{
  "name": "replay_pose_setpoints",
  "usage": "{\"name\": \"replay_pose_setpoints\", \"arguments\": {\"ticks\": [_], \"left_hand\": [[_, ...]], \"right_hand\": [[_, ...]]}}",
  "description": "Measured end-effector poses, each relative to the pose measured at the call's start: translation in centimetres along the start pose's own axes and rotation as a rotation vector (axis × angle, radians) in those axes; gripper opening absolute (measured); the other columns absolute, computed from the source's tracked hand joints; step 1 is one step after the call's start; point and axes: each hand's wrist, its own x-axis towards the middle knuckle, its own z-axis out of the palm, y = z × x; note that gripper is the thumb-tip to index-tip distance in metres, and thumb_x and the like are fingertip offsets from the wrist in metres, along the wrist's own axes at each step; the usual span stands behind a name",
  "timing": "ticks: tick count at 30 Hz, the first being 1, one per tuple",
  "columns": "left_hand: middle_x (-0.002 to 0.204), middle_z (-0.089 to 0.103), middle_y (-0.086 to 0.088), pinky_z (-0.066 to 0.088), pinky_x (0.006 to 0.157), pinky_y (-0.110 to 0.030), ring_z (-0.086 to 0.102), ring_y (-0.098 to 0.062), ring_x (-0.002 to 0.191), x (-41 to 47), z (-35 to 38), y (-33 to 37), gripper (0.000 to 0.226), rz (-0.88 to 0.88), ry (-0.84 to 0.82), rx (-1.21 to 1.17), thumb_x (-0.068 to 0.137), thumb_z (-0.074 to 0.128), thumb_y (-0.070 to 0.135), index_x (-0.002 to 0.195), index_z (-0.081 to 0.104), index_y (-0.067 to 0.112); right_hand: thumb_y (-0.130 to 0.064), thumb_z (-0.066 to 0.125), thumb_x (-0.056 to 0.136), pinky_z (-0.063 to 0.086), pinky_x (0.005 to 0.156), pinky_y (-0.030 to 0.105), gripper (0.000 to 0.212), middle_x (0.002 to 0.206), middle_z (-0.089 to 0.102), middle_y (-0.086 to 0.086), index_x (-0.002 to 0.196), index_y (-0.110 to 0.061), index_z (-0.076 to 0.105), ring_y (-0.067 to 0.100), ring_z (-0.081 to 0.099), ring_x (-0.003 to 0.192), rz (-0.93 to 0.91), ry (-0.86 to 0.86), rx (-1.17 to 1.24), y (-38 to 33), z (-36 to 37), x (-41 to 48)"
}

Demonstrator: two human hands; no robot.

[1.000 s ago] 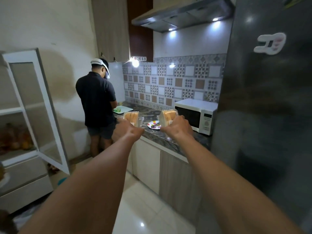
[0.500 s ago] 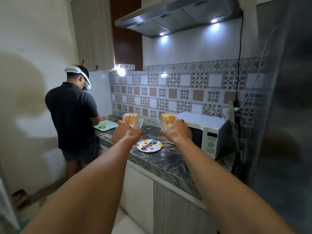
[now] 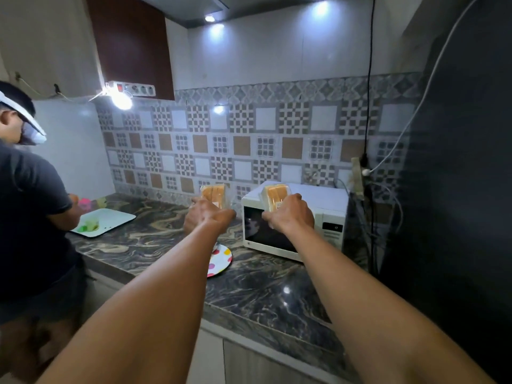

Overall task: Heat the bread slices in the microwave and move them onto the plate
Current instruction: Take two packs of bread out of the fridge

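A: Hands?

B: Left hand point(image 3: 208, 217) clamped on 1 wrapped bread pack point(image 3: 214, 194), held upright above the counter point(image 3: 271, 295). Right hand point(image 3: 289, 214) clamped on a 2nd bread pack point(image 3: 274, 197), raised in front of the microwave point(image 3: 318, 200), level with its top front edge. Both packs carried high and apart, probably to keep the clear wrap from dragging on the stone and to leave the slices unsquashed.

A: Microwave door?

B: Closed, dark glass facing out. Control panel on its right side. Sits toward the right end of the counter, back against the tiled wall, near the wall sockets; likely parked there for the plug.

A: Plate?

B: Spotted plate point(image 3: 221, 259) near the front edge of the counter, just left of the microwave, partly hidden under the left forearm. Handy spot for unloading: short move from door to plate.

A: Stage of task?

B: Early, by the look. Bread not yet unwrapped, nothing inside the microwave as far as visible through the glass. No free hand for the door, so 1 pack probably to be set down on the counter first.

A: Anything in the way?

B: Another person point(image 3: 30, 206) at the left end of the counter, busy over a white tray point(image 3: 110, 220). Well apart from the plate. Dark fridge point(image 3: 457, 189) tight against the right end, cables hanging between it and the microwave.
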Motion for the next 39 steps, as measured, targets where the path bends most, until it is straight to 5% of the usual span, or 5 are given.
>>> {"name": "replay_pose_setpoints", "arguments": {"ticks": [10,20,26,32,39], "left_hand": [[0.096,0.055,-0.010,0.041,0.074,-0.036,0.053,-0.031,0.088,12.4,8.6,6.2,0.067,0.204,-0.172,-0.010,0.076,0.075,0.049,0.119,0.042,0.010],[0.105,0.060,-0.013,0.044,0.074,-0.038,0.061,-0.036,0.100,20.1,18.8,11.7,0.087,0.270,-0.317,-0.078,0.075,0.077,0.046,0.140,0.034,0.007],[0.119,0.061,-0.016,0.041,0.075,-0.038,0.061,-0.038,0.108,24.8,25.0,14.9,0.083,0.286,-0.354,-0.034,0.077,0.077,0.043,0.137,0.033,0.005],[0.123,0.062,-0.015,0.044,0.095,-0.045,0.059,-0.038,0.116,28.3,31.3,17.0,0.090,0.299,-0.375,0.056,0.076,0.076,0.049,0.141,0.029,0.008],[0.117,0.063,-0.013,0.049,0.092,-0.047,0.062,-0.036,0.109,29.9,36.1,17.3,0.083,0.337,-0.350,0.094,0.072,0.076,0.053,0.130,0.033,0.013]], "right_hand": [[-0.046,0.082,0.073,0.047,0.076,0.035,0.077,0.122,0.059,0.013,0.126,-0.006,0.043,0.032,0.060,0.109,0.241,0.147,-0.019,0.8,4.3,12.1],[-0.045,0.078,0.071,0.051,0.091,0.040,0.075,0.119,0.057,0.011,0.124,-0.004,0.047,0.033,0.058,0.109,0.348,0.199,-0.086,4.6,8.0,22.5],[-0.046,0.080,0.070,0.051,0.089,0.037,0.074,0.118,0.059,0.013,0.121,-0.004,0.047,0.033,0.058,0.108,0.401,0.203,-0.099,7.1,10.8,29.8],[-0.047,0.081,0.068,0.049,0.088,0.038,0.075,0.119,0.060,0.012,0.121,-0.007,0.047,0.033,0.058,0.108,0.451,0.199,-0.140,9.1,13.5,35.5],[-0.051,0.078,0.071,0.044,0.091,0.040,0.075,0.121,0.059,0.014,0.123,-0.006,0.046,0.035,0.054,0.113,0.441,0.200,-0.184,10.8,16.1,38.7]]}}
